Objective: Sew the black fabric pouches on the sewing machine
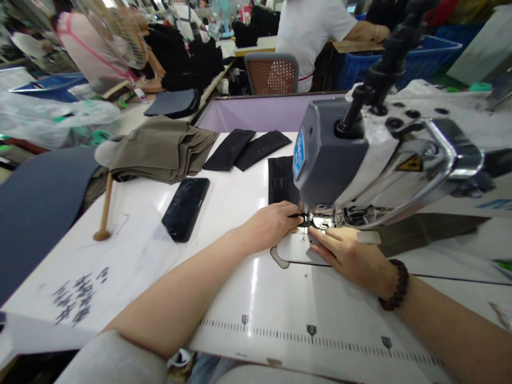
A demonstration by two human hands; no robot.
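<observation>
A black fabric piece point(281, 184) lies at the head of the sewing machine point(328, 154), its near edge running under the presser foot point(308, 217). My left hand point(274, 224) grips that edge just left of the foot, fingers together. On the other side, my right hand point(352, 258) rests with its fingers stretched toward the needle plate point(294, 250), the fingertips close to the foot. Whether they touch the fabric cannot be made out. Two more black fabric pieces point(230, 149) overlap behind, left of the machine.
A stack of olive-brown fabric point(160, 149) stands at the back left. Nearer lie a phone point(186, 209), a wooden-handled tool point(104, 208) and a marked paper point(120, 266). Beyond the table are a chair point(272, 72), a blue basket point(424, 56) and people at work.
</observation>
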